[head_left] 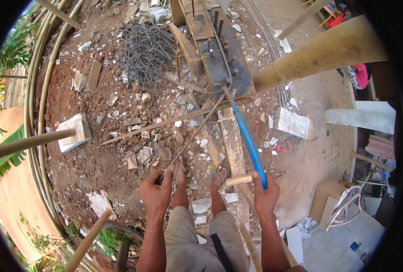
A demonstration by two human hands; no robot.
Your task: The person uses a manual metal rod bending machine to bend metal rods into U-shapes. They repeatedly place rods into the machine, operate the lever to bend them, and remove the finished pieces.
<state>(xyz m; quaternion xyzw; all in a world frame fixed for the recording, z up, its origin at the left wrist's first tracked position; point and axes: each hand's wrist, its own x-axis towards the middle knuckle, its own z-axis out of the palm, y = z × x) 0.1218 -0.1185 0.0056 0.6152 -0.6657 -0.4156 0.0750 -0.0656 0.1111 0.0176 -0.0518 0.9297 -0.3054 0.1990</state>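
Note:
My left hand [157,192] is closed around the near end of a thin steel rod [197,129]. The rod slants up and right to the near end of a dark wooden bench [219,50] set with several upright metal pegs. My right hand [265,192] grips the lower end of a long blue-handled bending bar [246,136]. Its bare metal head meets rod by the bench's near pegs. From that spot another length of rod [217,34] runs away along the bench; I cannot tell whether it is the same piece. A wooden strip [142,129] crosses beneath the slanting rod.
A heap of bent steel rods [147,54] lies left of the bench on rubble-strewn soil. Thick bamboo poles [319,52] cross on the right and a thinner pole [33,143] on the left. White blocks [292,122] and a plank [233,149] lie near my feet.

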